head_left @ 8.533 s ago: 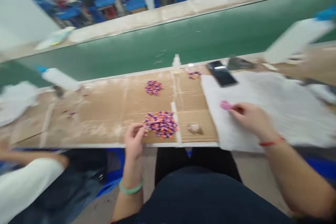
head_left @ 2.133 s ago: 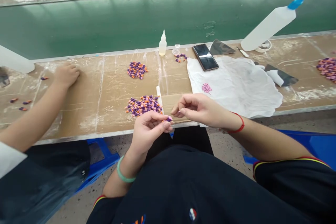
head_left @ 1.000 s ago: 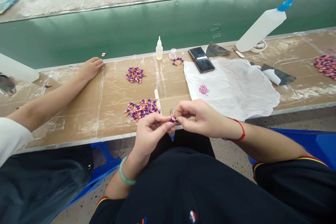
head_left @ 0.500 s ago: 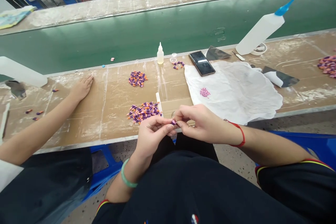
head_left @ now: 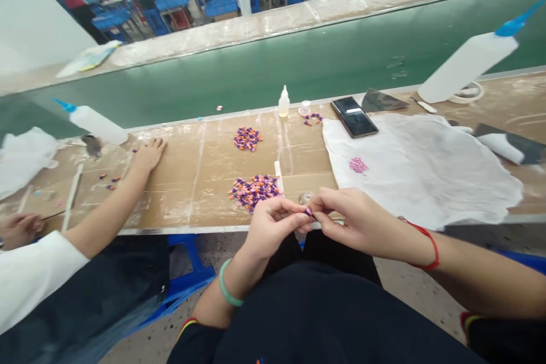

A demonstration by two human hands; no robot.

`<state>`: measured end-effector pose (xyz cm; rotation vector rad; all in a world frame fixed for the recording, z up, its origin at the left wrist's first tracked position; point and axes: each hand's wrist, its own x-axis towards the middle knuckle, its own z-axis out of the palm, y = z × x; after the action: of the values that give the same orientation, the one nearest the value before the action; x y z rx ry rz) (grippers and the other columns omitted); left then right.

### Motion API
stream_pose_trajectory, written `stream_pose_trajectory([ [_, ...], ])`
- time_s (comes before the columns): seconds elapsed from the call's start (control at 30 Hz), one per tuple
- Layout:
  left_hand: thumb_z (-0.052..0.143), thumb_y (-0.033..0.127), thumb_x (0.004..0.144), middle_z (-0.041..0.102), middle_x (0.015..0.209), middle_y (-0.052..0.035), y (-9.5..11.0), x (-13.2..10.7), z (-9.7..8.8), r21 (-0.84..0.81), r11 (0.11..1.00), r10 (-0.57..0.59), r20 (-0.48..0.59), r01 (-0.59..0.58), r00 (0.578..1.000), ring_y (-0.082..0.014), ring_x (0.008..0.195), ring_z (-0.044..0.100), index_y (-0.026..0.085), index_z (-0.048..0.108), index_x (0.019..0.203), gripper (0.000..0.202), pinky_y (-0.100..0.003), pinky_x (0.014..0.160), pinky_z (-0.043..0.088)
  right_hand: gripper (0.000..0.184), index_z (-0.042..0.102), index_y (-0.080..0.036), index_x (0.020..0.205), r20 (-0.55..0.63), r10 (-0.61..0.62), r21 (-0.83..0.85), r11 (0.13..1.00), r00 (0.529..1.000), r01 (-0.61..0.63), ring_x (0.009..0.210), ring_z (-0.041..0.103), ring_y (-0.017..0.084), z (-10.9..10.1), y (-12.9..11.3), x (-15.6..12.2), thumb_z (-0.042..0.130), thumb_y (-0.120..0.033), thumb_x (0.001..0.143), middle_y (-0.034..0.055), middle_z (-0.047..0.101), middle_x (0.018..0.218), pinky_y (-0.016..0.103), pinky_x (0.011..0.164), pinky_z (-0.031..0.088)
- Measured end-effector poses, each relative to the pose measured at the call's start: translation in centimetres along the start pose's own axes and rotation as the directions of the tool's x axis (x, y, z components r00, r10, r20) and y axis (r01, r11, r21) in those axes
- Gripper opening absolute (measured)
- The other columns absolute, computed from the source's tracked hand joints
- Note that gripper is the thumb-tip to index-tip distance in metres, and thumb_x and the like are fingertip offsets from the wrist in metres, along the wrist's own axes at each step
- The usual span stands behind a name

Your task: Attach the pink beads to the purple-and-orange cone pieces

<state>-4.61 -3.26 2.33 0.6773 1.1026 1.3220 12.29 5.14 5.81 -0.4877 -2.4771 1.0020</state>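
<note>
Near the table's front edge, my left hand (head_left: pixel 273 227) pinches a tiny purple piece (head_left: pixel 308 212) between thumb and fingertips. My right hand (head_left: pixel 354 216) meets it there, thumb and index finger closed at the piece's other side; whether it grips the piece itself or something finer is hidden. Just behind the left hand lies a heap of purple and orange pieces (head_left: pixel 256 190), with a smaller heap (head_left: pixel 247 139) farther back. Tiny pink bits (head_left: pixel 358 165) lie on a white sheet (head_left: pixel 426 170) beyond my right hand. A small round clear container (head_left: pixel 305 198) sits right behind my fingertips.
A small dropper bottle (head_left: pixel 284 102) and a phone (head_left: pixel 354 116) are toward the table's back. Large white bottles (head_left: pixel 469 68) lean at right and left. A co-worker's hand (head_left: pixel 151 154) rests on the table at left, near loose pieces. A white strip (head_left: pixel 278 176) lies beside the heap.
The view has swung left, so the table appears shifted right. My hands keep their pinch on the purple piece. The co-worker's hand has moved left toward a loose piece.
</note>
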Motion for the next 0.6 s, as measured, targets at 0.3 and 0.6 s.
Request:
stream_pose_trajectory([
  [0.3,0.095,0.049,0.054,0.075,0.063,-0.005,-0.2,0.2,0.0,0.009,1.0,0.009,-0.024,-0.008,1.0,-0.016,0.052,0.07,0.015,0.072,0.071,0.045,-0.025,0.054,0.059,0.014,0.051,-0.021,0.08,-0.016,0.014,0.018,1.0,1.0,-0.013,0.055,0.057,0.011,0.6,0.8,-0.1,0.047,-0.018,0.093,-0.0009,0.062,0.067,0.023,0.051,0.04],
  [0.6,0.095,0.044,0.056,0.078,0.069,-0.0044,1.2,0.0,0.9,0.067,0.986,0.159,-0.117,-0.152,0.98,-0.016,0.056,0.073,0.017,0.073,0.075,0.04,-0.024,0.056,0.061,0.005,0.05,-0.021,0.087,-0.05,0.139,0.395,0.912,0.989,-0.108,0.065,0.064,0.011,-0.4,-0.3,0.5,0.05,-0.018,0.092,-0.0007,0.067,0.076,0.021,0.056,0.048],
])
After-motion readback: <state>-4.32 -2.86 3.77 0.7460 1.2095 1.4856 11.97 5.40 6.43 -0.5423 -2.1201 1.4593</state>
